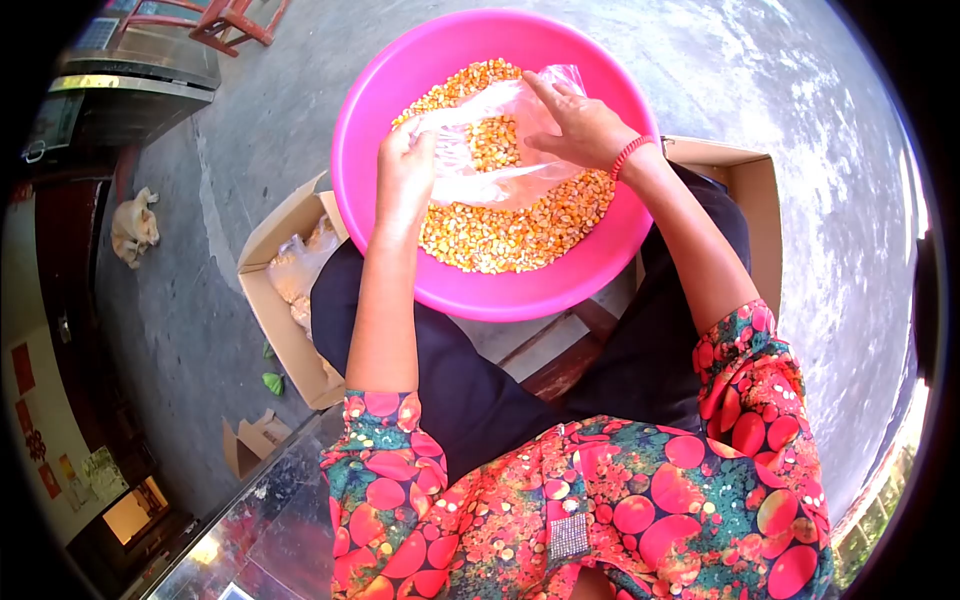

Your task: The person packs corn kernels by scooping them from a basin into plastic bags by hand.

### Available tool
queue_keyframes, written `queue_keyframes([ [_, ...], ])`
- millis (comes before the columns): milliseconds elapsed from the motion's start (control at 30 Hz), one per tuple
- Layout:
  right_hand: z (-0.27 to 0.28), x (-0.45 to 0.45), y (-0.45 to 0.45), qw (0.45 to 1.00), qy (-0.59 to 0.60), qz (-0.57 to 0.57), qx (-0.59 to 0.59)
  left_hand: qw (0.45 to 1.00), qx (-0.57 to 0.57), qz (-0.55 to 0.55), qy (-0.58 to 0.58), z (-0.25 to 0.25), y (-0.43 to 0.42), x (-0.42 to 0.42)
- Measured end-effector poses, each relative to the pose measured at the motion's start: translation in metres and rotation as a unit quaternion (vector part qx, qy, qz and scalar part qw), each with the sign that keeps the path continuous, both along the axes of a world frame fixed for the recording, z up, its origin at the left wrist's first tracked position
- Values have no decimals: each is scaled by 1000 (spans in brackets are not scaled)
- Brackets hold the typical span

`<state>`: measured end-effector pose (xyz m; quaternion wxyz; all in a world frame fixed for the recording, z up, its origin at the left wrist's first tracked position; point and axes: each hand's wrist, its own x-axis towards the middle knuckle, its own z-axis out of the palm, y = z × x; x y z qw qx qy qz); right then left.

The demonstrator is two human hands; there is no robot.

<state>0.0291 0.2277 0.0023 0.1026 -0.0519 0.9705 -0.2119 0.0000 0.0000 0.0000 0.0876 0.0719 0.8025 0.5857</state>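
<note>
A pink basin (370, 70) rests across my lap with loose yellow-orange corn kernels (510, 238) spread inside. Over the corn, a clear plastic bag (490, 185) lies with its mouth spread, and kernels show through its opening. My left hand (405, 175) is closed on the bag's left edge, with the thumb pressed to the fingers. At the bag's right side is my right hand (590, 130), its fingers stretched and the thumb apart, touching the film. A red bracelet (630, 157) circles that wrist.
An open cardboard box (262, 245) at my left holds a clear bag of pale pieces (297, 278). Another cardboard box (755, 210) stands at my right. A light-coloured animal (134, 228) lies on the concrete floor (200, 320). A red wooden chair (228, 25) stands far left.
</note>
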Motion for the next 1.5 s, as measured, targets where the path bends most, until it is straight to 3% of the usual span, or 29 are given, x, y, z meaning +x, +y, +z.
queue_keyframes([
  [67, 1, 0, -3, 998, 53, -7, -14, 950, 280, 2, -141, 6, 5, 3],
  [167, -10, -10, -6, 996, 84, 34, 15, 930, 326, -20, -170, 6, 0, 0],
  [200, -43, -19, -5, 983, 186, 6, 0, 930, 327, -20, -169, 8, 0, 0],
  [267, -34, -21, -9, 981, 193, 12, -28, 923, 329, 31, -196, 14, -1, 0],
  [333, -21, -21, -11, 979, 196, 18, -55, 903, 356, -13, -241, 16, -18, -5],
  [367, -14, -20, -10, 973, 136, -6, -187, 877, 385, -57, -284, 16, -24, -6],
  [400, -8, -21, -9, 946, 73, -30, -315, 892, 351, -30, -284, 27, -21, -3],
  [533, -11, -26, -1, 939, 20, -5, -343, 945, 252, -16, -207, 36, -19, 5],
  [567, -17, -24, -1, 939, 20, -5, -343, 978, 170, -14, -123, 30, -14, 7],
  [600, -20, -22, -3, 966, 113, 10, -233, 996, 85, -12, -36, 25, -12, 9],
  [633, -22, -21, -3, 971, 205, 25, -119, 996, 85, -12, -36, 19, -11, 9],
  [700, -13, -20, -10, 975, 194, 16, -106, 995, -70, -26, 72, 10, -11, 9],
  [767, 22, -8, -23, 953, 214, -1, -214, 995, -74, 0, 62, 14, -8, 9],
  [833, 30, -3, -25, 955, 196, 27, -222, 997, -65, 35, 6, 22, -7, 10],
  [900, 13, -3, -26, 920, 270, 227, -169, 994, -75, 34, 69, 8, -11, 4],
  [933, 5, 1, -26, 931, 234, 253, -121, 987, -83, 33, 132, 7, -11, 3],
  [967, -6, 2, -28, 931, 234, 252, -122, 987, -84, 32, 132, 7, -11, 3],
  [1033, -15, 1, -31, 955, 235, 166, -68, 999, -47, 22, 4, 18, -7, 6],
  [1067, -17, 2, -30, 979, 171, 101, -52, 999, -46, 22, 4, 16, -2, 6],
  [1133, -23, -8, -20, 977, 186, 83, -65, 993, 93, 25, 70, 15, 7, 8],
  [1167, -28, -12, -16, 974, 201, 66, -80, 993, 92, 26, 71, 17, 5, 9],
  [1233, -30, -12, -15, 972, 216, 62, -77, 989, 137, -37, -48, 28, 1, 10],
  [1267, -31, -12, -13, 968, 225, 72, -87, 989, 137, -36, -49, 25, -4, 7],
  [1333, -13, -11, -14, 964, 233, 83, -97, 982, 64, -137, -113, 18, -14, 0],
  [1400, 21, -8, -16, 950, 74, 136, -270, 990, 20, -101, -92, 19, -10, 3],
  [1433, 26, -2, -18, 950, 74, 137, -271, 995, -25, -66, -72, 21, -8, 5],
  [1500, 32, 11, -20, 852, -184, 252, -421, 997, -26, -55, -44, 25, -3, 9],
])
